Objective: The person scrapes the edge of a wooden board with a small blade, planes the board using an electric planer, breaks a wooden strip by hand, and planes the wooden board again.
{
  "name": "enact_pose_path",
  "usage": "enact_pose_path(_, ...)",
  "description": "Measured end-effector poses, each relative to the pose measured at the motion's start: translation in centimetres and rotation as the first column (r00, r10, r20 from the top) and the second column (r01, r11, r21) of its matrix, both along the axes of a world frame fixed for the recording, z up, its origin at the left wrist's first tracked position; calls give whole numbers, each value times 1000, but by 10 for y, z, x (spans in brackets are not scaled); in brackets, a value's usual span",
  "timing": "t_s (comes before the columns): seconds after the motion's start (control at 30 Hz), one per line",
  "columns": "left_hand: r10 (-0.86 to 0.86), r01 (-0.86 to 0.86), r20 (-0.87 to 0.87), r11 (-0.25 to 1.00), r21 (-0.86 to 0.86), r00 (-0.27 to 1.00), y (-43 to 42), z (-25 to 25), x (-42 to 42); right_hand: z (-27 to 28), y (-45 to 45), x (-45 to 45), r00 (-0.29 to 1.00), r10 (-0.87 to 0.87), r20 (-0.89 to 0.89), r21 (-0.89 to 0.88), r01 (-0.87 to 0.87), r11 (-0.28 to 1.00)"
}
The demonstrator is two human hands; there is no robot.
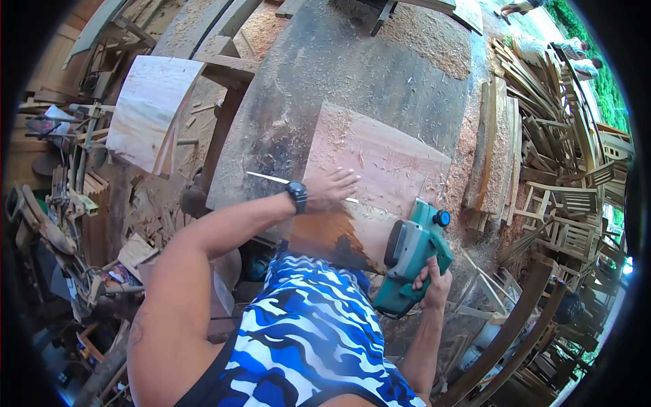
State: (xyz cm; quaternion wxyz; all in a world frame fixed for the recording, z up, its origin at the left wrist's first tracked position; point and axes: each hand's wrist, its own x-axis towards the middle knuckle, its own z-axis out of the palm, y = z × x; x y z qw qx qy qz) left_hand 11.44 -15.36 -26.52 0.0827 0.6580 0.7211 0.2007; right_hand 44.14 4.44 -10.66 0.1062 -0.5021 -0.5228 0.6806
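A wooden board (393,152) lies on the workbench, dusted with shavings, with a darker brown patch on its near side. My left hand (332,188) rests flat on the board's left part, fingers spread, a dark watch on the wrist. My right hand (432,281) is wrapped round the handle of a green electric planer (413,254). The planer sits at the board's near right corner, its black knob toward the far side. Its underside is hidden from me. A thin pale stick (266,178) shows beside my left wrist, partly covered by the hand.
Shavings litter the workbench (285,88). More boards (150,112) stand to the left. On the right are stacked planks (498,152) and wooden chair frames (569,234). Long curved timbers (519,329) lean near my right arm. Another person's hand (519,8) shows at the far right.
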Motion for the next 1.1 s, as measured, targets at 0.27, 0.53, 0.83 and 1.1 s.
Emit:
enact_pose_path(0.27,326,-399,-299,888,-228,897,46,12,-211,29,-22,28,988,-143,-55,16,144,989)
enact_pose_path(0.53,863,-853,-26,495,-167,505,51,49,-225,29,-36,59,977,-210,-45,71,213,974)
enact_pose_path(0.83,887,-873,-41,444,-200,461,41,16,-53,19,-47,110,969,-240,54,117,233,965)
enact_pose_path(1.1,917,-928,-152,356,-105,369,30,-15,13,-10,-91,178,988,-151,14,137,148,979)
